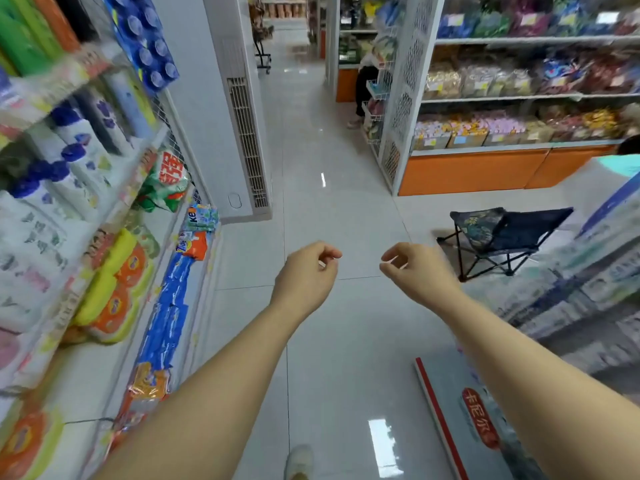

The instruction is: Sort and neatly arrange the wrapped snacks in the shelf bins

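Note:
I stand in a shop aisle with both arms stretched out over the tiled floor. My left hand point(308, 271) and my right hand point(415, 268) hang side by side with loosely curled fingers, and neither holds anything. The wrapped snacks point(502, 126) fill a row of shelf bins point(464, 140) on the far right shelving unit, well beyond my hands. More bagged snacks point(485, 81) sit blurred on the shelves above them.
A shelf of detergent bottles and soap packs point(114, 271) runs along the left. A white standing air conditioner point(242, 133) is ahead left. A dark folding stool point(502, 237) stands right of my hands. Stacked boxes point(588, 271) line the right edge. A person's shoulder point(623, 161) shows at far right.

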### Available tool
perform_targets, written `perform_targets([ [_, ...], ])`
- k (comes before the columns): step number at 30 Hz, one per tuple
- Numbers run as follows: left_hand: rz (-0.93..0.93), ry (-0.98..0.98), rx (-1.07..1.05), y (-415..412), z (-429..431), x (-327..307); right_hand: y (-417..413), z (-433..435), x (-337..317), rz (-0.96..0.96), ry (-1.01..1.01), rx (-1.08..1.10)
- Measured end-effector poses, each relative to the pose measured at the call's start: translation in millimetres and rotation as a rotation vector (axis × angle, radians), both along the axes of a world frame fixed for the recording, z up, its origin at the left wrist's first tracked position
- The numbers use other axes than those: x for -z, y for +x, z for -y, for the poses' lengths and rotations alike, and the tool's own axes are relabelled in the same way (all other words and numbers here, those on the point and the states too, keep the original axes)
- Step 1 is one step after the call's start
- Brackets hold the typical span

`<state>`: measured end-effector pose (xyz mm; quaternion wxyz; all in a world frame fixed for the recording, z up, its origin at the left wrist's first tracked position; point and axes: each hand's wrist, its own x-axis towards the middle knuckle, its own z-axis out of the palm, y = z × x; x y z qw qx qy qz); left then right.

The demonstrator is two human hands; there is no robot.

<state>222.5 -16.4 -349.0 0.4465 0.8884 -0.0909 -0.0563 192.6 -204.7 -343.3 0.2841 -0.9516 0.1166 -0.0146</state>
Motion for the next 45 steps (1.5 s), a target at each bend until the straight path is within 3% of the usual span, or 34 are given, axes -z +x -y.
perform_targets([
  [11,-0.114,-0.035,0.129,176.5,54.9,25.0,155.7,43.2,27.4,-0.004,0.105,0.119],
  [28,-0.195,-0.05,0.229,455.0,259.3,41.5,416.8,241.5,39.1,-0.054,0.151,0.216],
  [40,-0.264,-0.008,0.384,692.5,389.8,67.5,624.9,364.2,66.0,-0.09,0.22,0.311],
  [45,-0.264,0.009,0.487,763.1,477.4,61.1,675.1,433.6,62.5,-0.068,0.236,0.413],
])
